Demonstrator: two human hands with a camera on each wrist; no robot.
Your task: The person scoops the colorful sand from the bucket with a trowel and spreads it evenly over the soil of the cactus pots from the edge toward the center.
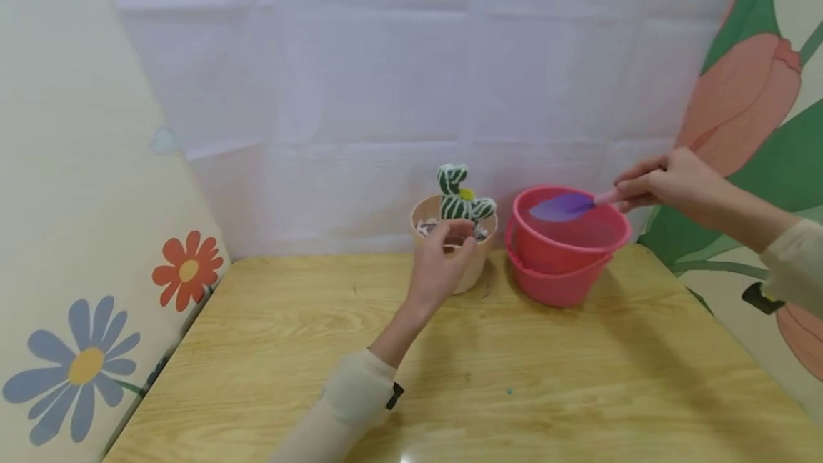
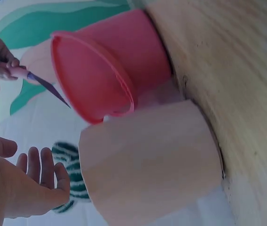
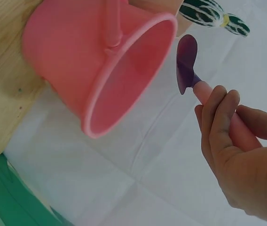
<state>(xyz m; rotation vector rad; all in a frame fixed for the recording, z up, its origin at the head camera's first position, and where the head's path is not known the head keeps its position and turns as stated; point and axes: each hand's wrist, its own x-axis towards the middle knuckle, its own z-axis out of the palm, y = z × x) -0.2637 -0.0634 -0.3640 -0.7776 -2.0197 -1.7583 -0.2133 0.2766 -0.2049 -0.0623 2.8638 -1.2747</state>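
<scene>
My right hand (image 1: 675, 181) grips the pink handle of a small garden trowel (image 1: 562, 207). Its purple blade is over the mouth of a pink bucket (image 1: 559, 284), whose handle hangs down at the front. Left of the bucket stands a beige pot (image 2: 147, 160) with a green-and-white crocheted cactus (image 1: 455, 198) in it, a yellow flower on its side. By the pot's near rim is my left hand (image 1: 437, 270), its fingers loosely bent and holding nothing. In the left wrist view that hand (image 2: 30, 183) overlaps the cactus. Whitish pieces lie around the cactus base, partly hidden by the hand.
Pot and bucket stand side by side near the back edge of a wood-grain table (image 1: 289, 370). Behind hangs a creased white cloth (image 1: 360, 77). Painted walls flank the table on both sides. A tiny blue-green speck (image 1: 509, 391) lies on the tabletop toward the front.
</scene>
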